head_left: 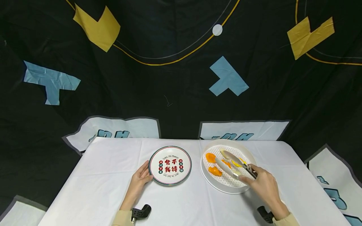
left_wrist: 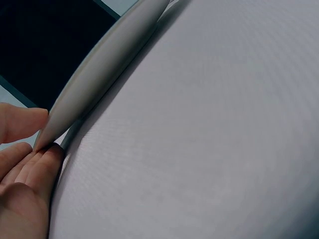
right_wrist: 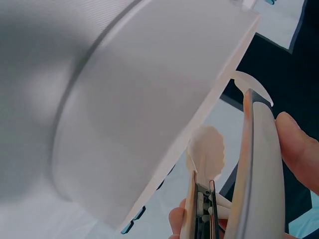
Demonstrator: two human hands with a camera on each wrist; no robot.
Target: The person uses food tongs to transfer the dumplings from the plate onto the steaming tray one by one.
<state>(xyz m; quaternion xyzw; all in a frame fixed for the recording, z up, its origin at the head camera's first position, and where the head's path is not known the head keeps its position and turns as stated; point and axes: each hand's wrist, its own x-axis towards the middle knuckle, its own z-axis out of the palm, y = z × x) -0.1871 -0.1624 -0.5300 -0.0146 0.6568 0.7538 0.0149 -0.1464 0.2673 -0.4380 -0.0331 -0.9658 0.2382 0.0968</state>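
Note:
My left hand [head_left: 138,182] pinches the left rim of a round white plate [head_left: 170,175] with a dark green edge and red characters. In the left wrist view the thumb [left_wrist: 27,123] lies over the plate's rim [left_wrist: 99,74] and the fingers are beneath it. With my right hand [head_left: 264,185] I grip a pair of tongs [head_left: 225,168], their arms spread apart over a round white steamer basket [head_left: 249,151]. On its dotted base lie orange pieces of food [head_left: 210,157] and yellow pieces [head_left: 237,164]. The right wrist view shows the basket's outer wall [right_wrist: 134,99] beside the tongs.
A white cloth [head_left: 99,175] covers the table. Behind it hangs a black curtain [head_left: 169,94] with blue and yellow shapes. Black straps with camera mounts [head_left: 141,212] sit on both wrists. The plate stands to the left of the basket.

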